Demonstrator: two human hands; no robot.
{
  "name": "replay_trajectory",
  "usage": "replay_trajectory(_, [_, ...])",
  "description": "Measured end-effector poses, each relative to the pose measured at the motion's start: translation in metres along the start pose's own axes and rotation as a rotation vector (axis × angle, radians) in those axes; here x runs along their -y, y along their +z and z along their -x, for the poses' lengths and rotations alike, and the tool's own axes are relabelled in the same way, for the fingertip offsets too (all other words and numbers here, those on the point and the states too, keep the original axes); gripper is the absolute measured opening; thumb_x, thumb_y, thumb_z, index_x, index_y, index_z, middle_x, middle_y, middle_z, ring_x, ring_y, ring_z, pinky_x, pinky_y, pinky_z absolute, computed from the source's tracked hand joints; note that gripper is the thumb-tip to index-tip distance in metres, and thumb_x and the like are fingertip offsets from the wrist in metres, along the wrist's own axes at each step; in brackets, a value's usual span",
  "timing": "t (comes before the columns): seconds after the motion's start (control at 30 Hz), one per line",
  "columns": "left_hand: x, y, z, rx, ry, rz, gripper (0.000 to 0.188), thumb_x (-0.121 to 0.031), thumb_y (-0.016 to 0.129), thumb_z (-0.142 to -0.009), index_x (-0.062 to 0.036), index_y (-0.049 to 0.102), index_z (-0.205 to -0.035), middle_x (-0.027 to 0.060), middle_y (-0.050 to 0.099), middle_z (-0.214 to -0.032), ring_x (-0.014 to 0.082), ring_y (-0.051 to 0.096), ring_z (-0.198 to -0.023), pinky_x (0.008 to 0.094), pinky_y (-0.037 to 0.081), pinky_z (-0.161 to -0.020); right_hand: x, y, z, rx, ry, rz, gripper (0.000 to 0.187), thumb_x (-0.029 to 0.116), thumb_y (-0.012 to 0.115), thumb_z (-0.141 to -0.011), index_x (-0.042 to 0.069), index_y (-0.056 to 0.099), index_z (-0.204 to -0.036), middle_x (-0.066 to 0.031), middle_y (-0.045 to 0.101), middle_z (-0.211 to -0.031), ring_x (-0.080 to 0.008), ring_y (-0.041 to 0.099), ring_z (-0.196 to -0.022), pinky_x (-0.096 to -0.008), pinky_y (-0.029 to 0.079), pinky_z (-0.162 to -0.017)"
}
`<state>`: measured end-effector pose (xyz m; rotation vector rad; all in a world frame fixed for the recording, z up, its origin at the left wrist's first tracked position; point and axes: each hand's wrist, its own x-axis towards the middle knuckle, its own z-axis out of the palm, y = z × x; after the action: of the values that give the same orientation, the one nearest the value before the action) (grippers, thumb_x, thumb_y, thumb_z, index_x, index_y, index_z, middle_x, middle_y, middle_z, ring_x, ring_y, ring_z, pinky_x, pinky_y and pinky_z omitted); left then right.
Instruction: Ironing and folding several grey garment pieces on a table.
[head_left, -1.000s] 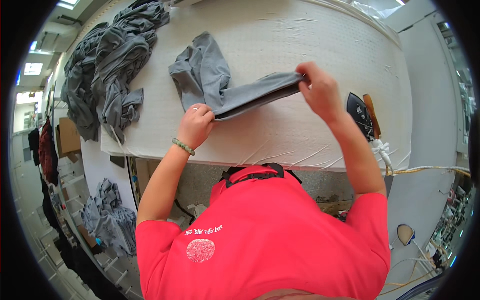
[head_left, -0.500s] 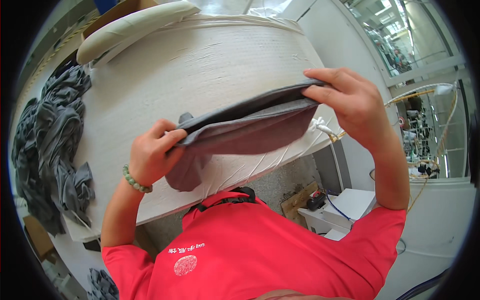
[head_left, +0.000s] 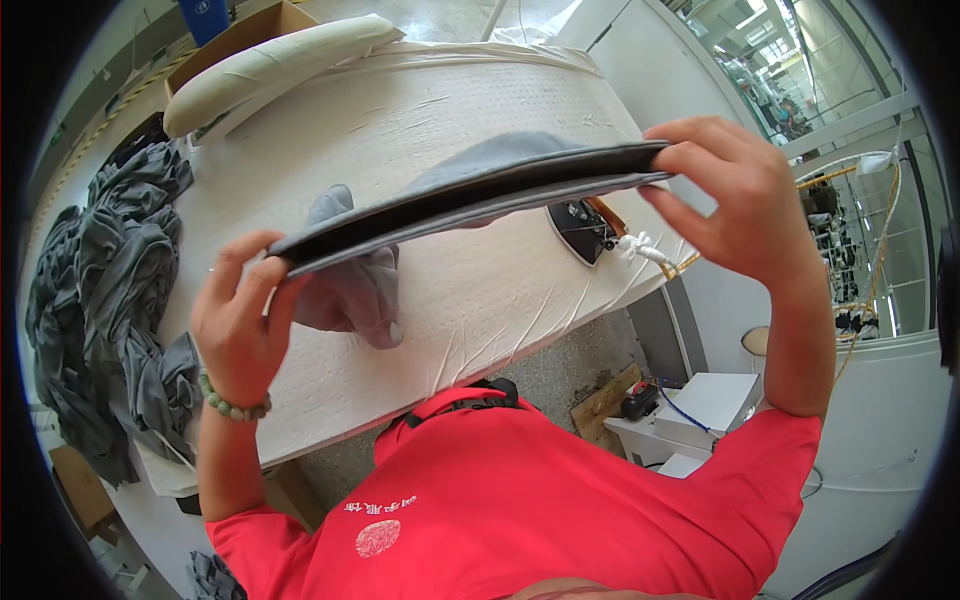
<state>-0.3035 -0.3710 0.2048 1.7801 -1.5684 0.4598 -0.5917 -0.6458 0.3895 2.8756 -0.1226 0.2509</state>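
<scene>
My left hand (head_left: 243,315), with a bead bracelet at its wrist, pinches one end of the open edge of a grey garment (head_left: 350,295). At the other end of that edge, my right hand (head_left: 735,195) grips the fabric between thumb and fingers. Stretched between them, the edge forms a long, narrow opening with a dark inside. Loose cloth hangs below the left end, over the white padded table (head_left: 420,370). Beneath the right end, an iron (head_left: 580,232) shows on the table, partly covered by the garment.
A heap of grey cloth (head_left: 110,270) lies along the table's left side. At the far left rests a padded pressing arm (head_left: 280,70), before a cardboard box (head_left: 250,35). Cords (head_left: 650,250) run from the iron past the right edge. White boxes (head_left: 705,415) stand lower right.
My hands have spread farther apart, the left going left and the right slightly right. The garment's edge is pulled straighter and its opening faces me more. The iron has come into view.
</scene>
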Motion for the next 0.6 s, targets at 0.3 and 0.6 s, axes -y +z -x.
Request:
replay_trajectory(0.3, [-0.095, 0.07, 0.008, 0.086, -0.121, 0.838, 0.015, -0.007, 0.08, -0.086, -0.0057, 0.069, -0.096, 0.01, 0.069, -0.103, 0.0266, 0.069, -0.078, 0.0346, 0.056, -0.066, -0.017, -0.094, -0.022, -0.165, -0.044, 0.399, 0.022, 0.006, 0.082, -0.087, 0.004, 0.074, -0.107, -0.0091, 0.076, -0.116, -0.0254, 0.075, -0.103, -0.0337, 0.06, -0.085])
replay_trajectory(0.6, [-0.037, 0.034, -0.043, -0.114, 0.075, 0.021, 0.018, -0.02, 0.081, -0.081, -0.0103, 0.066, -0.085, 0.007, 0.069, -0.102, 0.0245, 0.069, -0.08, 0.0375, 0.054, -0.063, -0.014, -0.13, 0.003, -0.259, -0.125, 0.541, 0.027, 0.007, 0.078, -0.092, 0.006, 0.074, -0.119, -0.0083, 0.075, -0.12, -0.0246, 0.074, -0.107, -0.0339, 0.06, -0.088])
